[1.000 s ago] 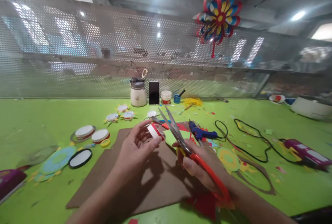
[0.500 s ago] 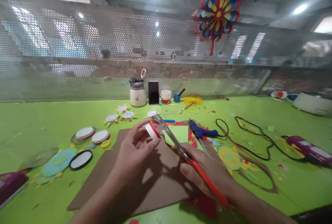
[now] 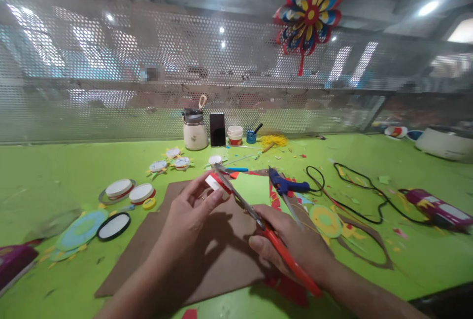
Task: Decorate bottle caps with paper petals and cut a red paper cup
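Surface: green table (image 3: 55, 171), mesh wall behind, brown card sheet (image 3: 207, 255) under both hands.
Scissors (image 3: 258, 220): above the card, mid-frame. Long axis runs diagonal, orange handles low right near the viewer, tips up-left and away. Blades nearly shut, tips at the ring.
Right hand (image 3: 291, 245): curled tight round the orange handles, thumb on the near side.
Ring (image 3: 217, 182): small white roll with red edge, just past the card's far edge, touching the blade tips. Whether it's in the cut or just beside it, can't tell.
Left hand (image 3: 192, 215): pinching the ring between thumb and fingertips, other fingers loosely bent.
Green paper (image 3: 254, 191): flat, right behind the blades.
Glue gun (image 3: 286, 187): blue, lying right of the scissors, nozzle pointing away-left, black cord (image 3: 354, 200) trailing right.
Discs (image 3: 129, 193): white round pieces with red rims, left of the card; black-rimmed one (image 3: 114, 226) nearer.
Back row: jar (image 3: 195, 130), phone (image 3: 217, 129) standing upright, small cup (image 3: 235, 135).
Overhead: paper pinwheel (image 3: 309, 11) hanging on the mesh.
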The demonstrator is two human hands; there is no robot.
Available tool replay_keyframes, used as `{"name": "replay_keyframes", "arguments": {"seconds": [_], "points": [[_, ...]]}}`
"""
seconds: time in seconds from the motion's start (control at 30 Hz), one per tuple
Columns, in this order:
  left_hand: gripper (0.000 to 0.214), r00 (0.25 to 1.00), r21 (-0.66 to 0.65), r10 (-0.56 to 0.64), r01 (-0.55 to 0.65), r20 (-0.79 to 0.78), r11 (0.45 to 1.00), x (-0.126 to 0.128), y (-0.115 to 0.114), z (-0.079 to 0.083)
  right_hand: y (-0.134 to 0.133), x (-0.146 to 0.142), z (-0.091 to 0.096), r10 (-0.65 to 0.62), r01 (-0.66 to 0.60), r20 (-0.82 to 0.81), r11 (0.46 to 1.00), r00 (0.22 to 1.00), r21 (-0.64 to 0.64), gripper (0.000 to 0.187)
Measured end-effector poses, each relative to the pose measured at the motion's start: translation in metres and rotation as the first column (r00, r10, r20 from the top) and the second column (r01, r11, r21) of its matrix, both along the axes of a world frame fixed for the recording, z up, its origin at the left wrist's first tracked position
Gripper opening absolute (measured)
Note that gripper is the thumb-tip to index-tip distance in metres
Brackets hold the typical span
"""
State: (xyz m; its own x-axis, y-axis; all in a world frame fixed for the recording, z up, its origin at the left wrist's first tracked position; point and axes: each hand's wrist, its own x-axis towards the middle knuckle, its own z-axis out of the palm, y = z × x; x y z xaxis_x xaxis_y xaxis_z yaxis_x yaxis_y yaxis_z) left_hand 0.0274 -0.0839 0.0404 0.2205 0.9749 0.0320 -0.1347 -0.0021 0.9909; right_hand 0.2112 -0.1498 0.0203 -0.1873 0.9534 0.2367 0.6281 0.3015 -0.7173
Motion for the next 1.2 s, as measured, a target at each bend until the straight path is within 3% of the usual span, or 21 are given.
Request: {"name": "replay_keyframes", "arguments": {"seconds": [0.1, 0.27, 0.43, 0.63, 1.0, 1.2], "points": [[0.043, 0.998, -0.027, -0.058, 0.057, -0.028, 0.998, -0.003, -0.002, 0.001, 0.0, 0.0, -0.001, -0.003, 0.002, 0.033, 1.0, 0.999, 0.011, 0.03], [0.046, 1.0, 0.04, 0.01, -0.011, 0.03, 0.999, 0.0, 0.005, -0.002, 0.0, 0.0, -0.003, -0.018, 0.015, 0.064, 0.999, 0.998, 0.038, 0.033], [0.06, 0.993, 0.118, 0.087, -0.096, 0.083, 0.988, 0.003, 0.007, -0.008, 0.002, 0.004, -0.007, -0.014, 0.02, -0.055, 0.995, 0.998, 0.096, 0.031], [0.066, 0.994, 0.079, 0.04, -0.048, 0.103, 0.996, 0.001, 0.011, -0.015, 0.005, 0.005, -0.009, -0.037, 0.062, -0.154, 0.985, 0.987, 0.161, 0.031], [0.062, 0.998, 0.022, 0.022, -0.023, 0.062, 0.999, -0.006, -0.001, -0.003, 0.0, 0.001, -0.004, -0.053, 0.047, 0.078, 0.996, 0.996, 0.073, 0.029], [0.062, 0.999, 0.02, -0.011, 0.01, 0.042, 1.0, -0.002, -0.009, -0.003, -0.002, 0.0, -0.007, -0.094, 0.1, 0.174, 0.995, 0.98, -0.022, 0.043]]}}
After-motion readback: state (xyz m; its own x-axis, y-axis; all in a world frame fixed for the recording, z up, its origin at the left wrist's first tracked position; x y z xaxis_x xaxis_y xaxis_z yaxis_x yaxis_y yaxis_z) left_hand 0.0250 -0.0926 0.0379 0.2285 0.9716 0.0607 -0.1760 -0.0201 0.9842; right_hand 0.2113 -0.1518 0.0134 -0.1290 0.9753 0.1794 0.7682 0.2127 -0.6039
